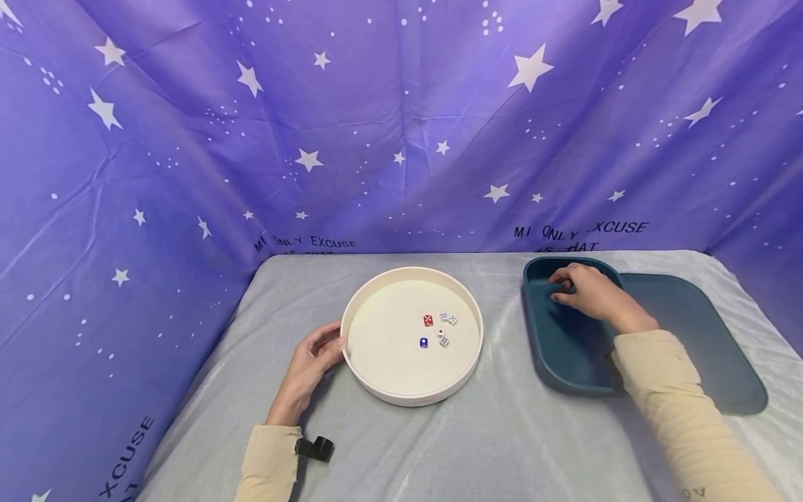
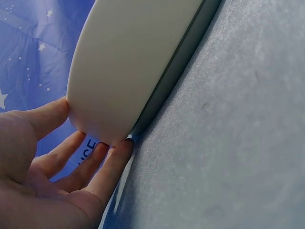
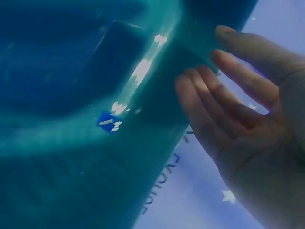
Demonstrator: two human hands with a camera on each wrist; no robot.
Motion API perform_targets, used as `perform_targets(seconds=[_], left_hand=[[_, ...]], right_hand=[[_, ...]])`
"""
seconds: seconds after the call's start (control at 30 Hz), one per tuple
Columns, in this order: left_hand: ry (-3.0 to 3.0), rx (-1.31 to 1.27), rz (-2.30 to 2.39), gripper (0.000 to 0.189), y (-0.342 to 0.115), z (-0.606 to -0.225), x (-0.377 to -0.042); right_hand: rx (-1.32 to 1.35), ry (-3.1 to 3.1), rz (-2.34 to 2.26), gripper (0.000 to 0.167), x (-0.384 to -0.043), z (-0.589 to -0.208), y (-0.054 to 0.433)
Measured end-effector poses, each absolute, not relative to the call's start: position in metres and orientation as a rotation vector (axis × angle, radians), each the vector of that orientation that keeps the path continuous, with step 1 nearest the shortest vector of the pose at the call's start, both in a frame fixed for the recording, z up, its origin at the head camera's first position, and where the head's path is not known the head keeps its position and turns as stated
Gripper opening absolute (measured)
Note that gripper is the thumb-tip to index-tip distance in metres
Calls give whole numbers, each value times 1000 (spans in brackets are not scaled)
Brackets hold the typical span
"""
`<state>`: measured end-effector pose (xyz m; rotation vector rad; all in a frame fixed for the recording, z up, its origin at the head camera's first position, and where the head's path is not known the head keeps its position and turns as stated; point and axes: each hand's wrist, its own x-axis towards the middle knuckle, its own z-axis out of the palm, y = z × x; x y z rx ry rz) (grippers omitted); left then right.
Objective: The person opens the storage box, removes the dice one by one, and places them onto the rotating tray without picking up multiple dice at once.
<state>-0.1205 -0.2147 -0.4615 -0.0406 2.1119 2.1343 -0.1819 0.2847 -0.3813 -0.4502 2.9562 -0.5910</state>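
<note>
My left hand [image 1: 311,364] is at the left side of a round cream tray [image 1: 383,388]. Its thumb and fingertips touch the outer edge and wall [image 2: 128,62], the fingers only slightly bent. Toward the tray's right half lie a red die [image 1: 429,321], a blue die [image 1: 423,342] and several white dice [image 1: 444,341]. My right hand [image 1: 592,289] hovers inside the dark teal bin [image 1: 546,369], fingers loosely bent, nothing between them. A blue die [image 3: 108,122] lies in that bin, apart from the fingertips; in the head view it cannot be made out.
A flat teal panel [image 1: 721,348] adjoins the bin on its right, partly behind my right forearm. Grey cloth [image 1: 452,446] covers the table, and a purple star-printed curtain [image 1: 401,125] hangs behind and along the sides. A black band [image 1: 316,448] is on my left wrist.
</note>
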Motion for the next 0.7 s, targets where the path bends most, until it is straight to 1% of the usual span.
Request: perform_targets(seconds=[0.33,0.7], left_hand=[[2097,-35,2148,50,-215,-463,-122],[2106,-31,2151,49,-216,-464,-121]], right_hand=[[-380,2976,-544,44,-185,-391,302],[-385,3013,-487,45,-192,-402,315]])
